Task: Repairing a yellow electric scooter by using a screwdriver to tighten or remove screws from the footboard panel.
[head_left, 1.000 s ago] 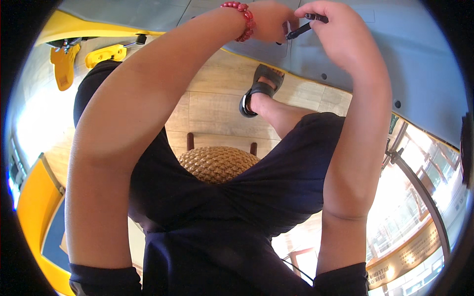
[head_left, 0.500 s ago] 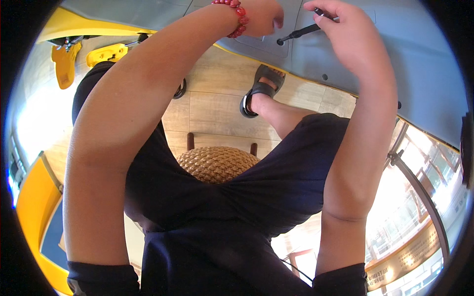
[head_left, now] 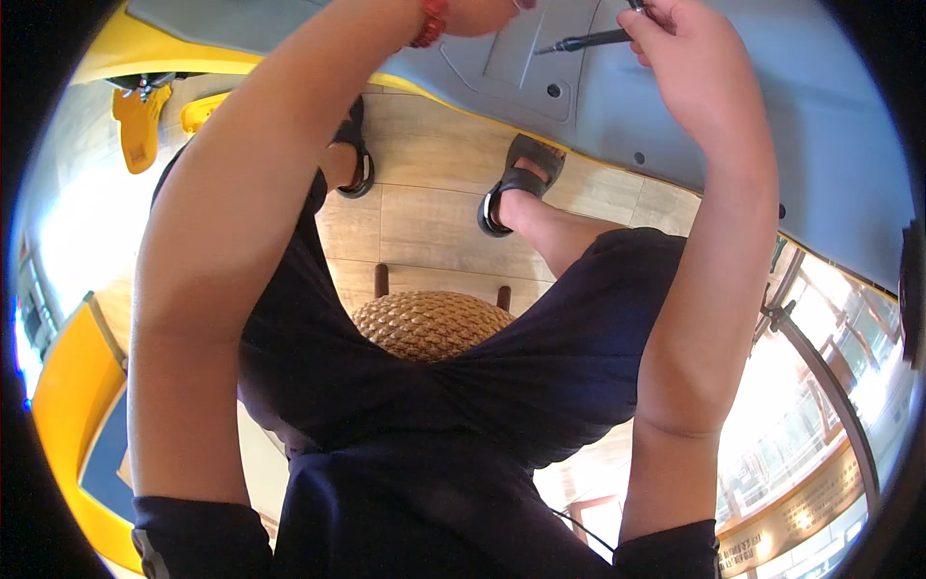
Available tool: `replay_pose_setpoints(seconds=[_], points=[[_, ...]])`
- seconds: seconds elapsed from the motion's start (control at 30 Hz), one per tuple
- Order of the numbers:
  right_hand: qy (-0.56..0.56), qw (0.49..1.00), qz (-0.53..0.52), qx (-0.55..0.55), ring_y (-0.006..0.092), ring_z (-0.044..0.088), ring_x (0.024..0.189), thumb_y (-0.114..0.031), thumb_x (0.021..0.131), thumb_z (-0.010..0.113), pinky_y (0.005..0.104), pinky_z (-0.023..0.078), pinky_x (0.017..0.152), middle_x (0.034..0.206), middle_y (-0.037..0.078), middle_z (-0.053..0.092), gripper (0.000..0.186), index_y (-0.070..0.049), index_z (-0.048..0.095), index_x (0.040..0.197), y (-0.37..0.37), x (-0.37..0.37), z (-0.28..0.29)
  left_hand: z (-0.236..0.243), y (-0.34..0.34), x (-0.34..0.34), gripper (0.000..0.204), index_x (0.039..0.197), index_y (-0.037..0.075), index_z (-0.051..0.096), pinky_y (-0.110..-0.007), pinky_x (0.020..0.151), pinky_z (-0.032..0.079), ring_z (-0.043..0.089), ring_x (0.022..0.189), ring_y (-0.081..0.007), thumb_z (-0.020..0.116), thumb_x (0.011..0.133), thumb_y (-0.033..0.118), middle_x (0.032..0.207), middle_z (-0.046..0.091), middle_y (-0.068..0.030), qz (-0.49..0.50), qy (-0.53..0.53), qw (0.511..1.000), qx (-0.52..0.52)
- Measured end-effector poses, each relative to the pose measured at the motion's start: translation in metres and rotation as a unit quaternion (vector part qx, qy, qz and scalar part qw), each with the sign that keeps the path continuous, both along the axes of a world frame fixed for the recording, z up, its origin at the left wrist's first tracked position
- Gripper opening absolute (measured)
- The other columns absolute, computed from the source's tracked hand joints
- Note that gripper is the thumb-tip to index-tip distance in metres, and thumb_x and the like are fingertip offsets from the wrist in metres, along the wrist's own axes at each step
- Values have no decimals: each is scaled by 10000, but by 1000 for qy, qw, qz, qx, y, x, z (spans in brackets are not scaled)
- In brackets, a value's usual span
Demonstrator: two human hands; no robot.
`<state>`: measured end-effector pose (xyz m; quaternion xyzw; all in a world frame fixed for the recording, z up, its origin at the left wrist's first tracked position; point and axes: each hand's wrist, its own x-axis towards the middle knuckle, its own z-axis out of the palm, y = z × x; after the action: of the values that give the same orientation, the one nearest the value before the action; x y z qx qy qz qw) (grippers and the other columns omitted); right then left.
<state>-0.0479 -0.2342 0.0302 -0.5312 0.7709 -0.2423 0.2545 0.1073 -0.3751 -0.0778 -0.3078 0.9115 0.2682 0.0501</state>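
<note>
My right hand (head_left: 690,72) grips a slim black screwdriver-like tool (head_left: 588,42), which points left across a grey-blue panel (head_left: 810,116) with a yellow edge. Its tip lies over the panel above a small dark hole (head_left: 554,91). My left hand (head_left: 468,14), with a red bead bracelet (head_left: 429,23) at the wrist, is at the top edge near a recessed part of the panel, left of the tool. Its fingertips are partly out of view, so I cannot tell whether they hold anything.
Below are my sandalled feet (head_left: 533,159) on a plank floor and a woven stool (head_left: 424,323) between my legs. Yellow moulded parts (head_left: 137,130) lie at the upper left. A yellow-and-blue board (head_left: 69,405) is at lower left, a metal-framed structure (head_left: 820,357) at right.
My left hand has moved up and to the left. The tool tip has left the hole and moved upward. My right hand has shifted slightly right; my left foot has come into view.
</note>
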Motion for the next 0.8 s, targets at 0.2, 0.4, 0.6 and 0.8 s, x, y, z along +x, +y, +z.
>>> replay_pose_setpoints(seconds=[0.2,0.4,0.6,0.8], points=[[-8,996,30,-78,133,605,696,-76,959,671,302,499,671,805,86,691,265,89,674,1166,-13,30,11,27,-29,66,304,1121,0,752,-421,952,541,697,1065,-376,581,915,146,1108,741,-225,52,-29,998,5],[-115,992,43,-39,143,603,674,-88,949,688,313,498,646,775,84,675,240,97,681,1102,-45,64,11,0,-32,132,301,1124,-9,749,-411,933,546,703,1050,-365,595,930,161,1107,744,-219,78,-86,991,59],[-74,991,81,79,202,628,679,-96,925,710,344,510,670,803,155,694,232,91,691,1061,-72,85,1,-18,-38,167,296,1119,-10,748,-429,934,540,699,1050,-372,598,929,159,1103,741,-222,53,-62,994,74],[-40,991,128,9,266,684,763,-90,891,739,356,528,728,873,218,716,259,81,691,1080,-79,98,-39,-12,-32,164,301,1103,8,753,-461,936,531,684,1062,-396,581,941,194,1089,737,-218,40,-39,997,53]])
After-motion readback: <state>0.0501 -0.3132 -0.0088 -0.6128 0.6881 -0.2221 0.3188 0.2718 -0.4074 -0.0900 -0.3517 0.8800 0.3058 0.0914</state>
